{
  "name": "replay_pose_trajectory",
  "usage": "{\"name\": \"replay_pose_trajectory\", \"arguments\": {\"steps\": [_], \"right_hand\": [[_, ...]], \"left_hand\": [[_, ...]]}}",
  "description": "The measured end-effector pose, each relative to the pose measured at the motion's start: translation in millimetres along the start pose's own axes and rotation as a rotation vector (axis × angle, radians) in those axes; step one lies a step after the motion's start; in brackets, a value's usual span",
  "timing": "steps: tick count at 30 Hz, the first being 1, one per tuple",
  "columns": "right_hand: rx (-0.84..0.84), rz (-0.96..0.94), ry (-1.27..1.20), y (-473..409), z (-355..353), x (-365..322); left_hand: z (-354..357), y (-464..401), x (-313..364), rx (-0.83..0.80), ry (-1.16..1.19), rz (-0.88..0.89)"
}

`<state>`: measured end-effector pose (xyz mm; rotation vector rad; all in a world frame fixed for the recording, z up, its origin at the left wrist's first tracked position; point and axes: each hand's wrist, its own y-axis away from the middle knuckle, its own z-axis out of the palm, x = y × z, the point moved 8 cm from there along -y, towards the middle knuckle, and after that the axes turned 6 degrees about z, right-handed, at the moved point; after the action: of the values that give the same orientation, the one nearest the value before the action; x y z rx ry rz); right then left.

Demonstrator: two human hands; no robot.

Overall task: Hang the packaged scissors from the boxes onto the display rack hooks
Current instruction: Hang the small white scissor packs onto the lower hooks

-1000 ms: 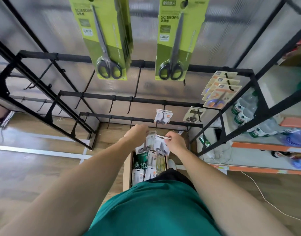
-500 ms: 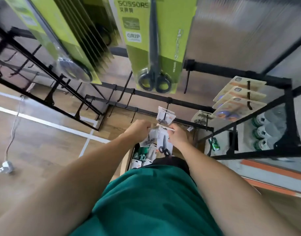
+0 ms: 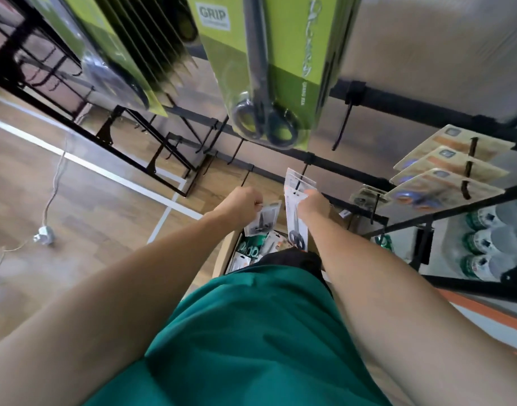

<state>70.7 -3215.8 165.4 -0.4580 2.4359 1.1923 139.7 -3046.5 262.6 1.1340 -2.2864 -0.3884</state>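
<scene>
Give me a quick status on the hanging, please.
Left hand grips spare packs. Right hand holds white pack at hook. Nothing blocking.

I see matt black metal on the display rack, glossy clear plastic over green card on the big scissors pack — and a wood-grain floor, faintly shiny.

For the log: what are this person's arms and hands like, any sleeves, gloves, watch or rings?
Both forearms are bare all the way into frame, with no sleeves showing. The left hand and right hand wear no gloves, and no watch or bracelet shows at either wrist. Rings cannot be told at this size. A teal-green garment covers the torso.
</scene>
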Motion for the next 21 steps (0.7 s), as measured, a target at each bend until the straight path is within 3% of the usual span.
{"name": "replay_pose_trajectory", "arguments": {"steps": [4, 10, 16, 21], "right_hand": [[0.055, 0.055, 0.016, -0.4, 1.1, -0.5], [-0.02, 0.227, 0.0, 16.0, -2.3, 21.5], [-0.579, -0.18, 0.129, 67.0, 42.3, 2.0], [-0.566, -0.29, 0.092, 89.1, 39.1, -4.4]], "left_hand": [[1.8, 6.0, -0.2, 0.005, 0.007, 0.013], [4.5, 13.9, -2.3, -0.001, 0.009, -0.001], [10.6, 17.0, -5.8, -0.004, 0.024, -0.056], [13.5, 21.5, -8.7, -0.017, 0.055, -0.053]]}}
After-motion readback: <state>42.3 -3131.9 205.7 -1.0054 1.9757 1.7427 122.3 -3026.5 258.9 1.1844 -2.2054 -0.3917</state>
